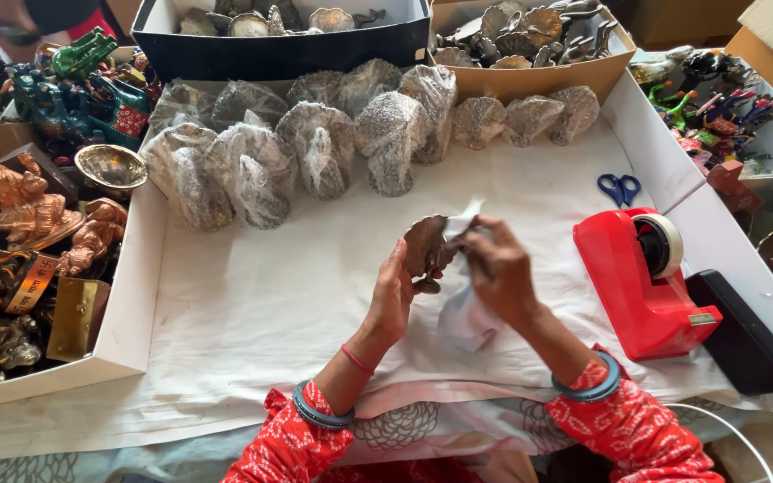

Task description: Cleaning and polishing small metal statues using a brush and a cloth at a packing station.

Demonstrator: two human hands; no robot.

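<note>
A dull silver, fan-shaped metal ornament (426, 246) is held upright, long axis vertical, clamped in the left hand (393, 300). Just right of it, the right hand (496, 268) is closed on a thin clear plastic wrapper (463, 309) touching the ornament. Beyond both hands, wrapped ornaments (315, 143) are lined on the white-covered desk (252, 304).

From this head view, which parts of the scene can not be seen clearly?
- Metal ornament: its right side is hidden by the white wrapper and the right hand.
- Left hand: fingertips hidden behind the ornament.
- Wrapped pieces: shapes blurred by wrapping.
- Dark tray: cut off by the top edge.
</note>
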